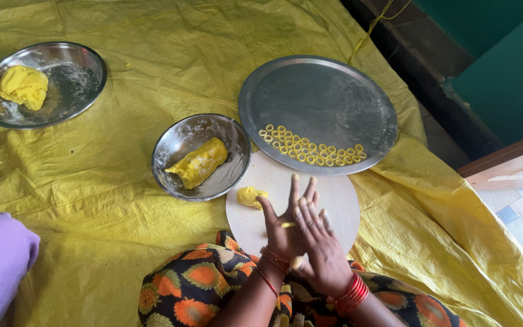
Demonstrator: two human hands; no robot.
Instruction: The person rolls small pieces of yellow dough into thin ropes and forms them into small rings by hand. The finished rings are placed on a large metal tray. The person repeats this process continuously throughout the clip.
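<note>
Left hand (286,221) and right hand (321,248) flat, palms pressed together, rolling a thin dough strip (288,225) between them over the near edge of the round board (340,200). Spare dough lump (250,196) at board's left edge. Risk: uneven pressure snaps the strip, or it slips out onto the yellow sheet (122,181)

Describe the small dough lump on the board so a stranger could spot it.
Find the round white board below the big steel plate. At its left edge, beside the steel bowl, sits a small yellow dough lump, loose on the board, unlike the bigger piece inside the bowl.
</note>
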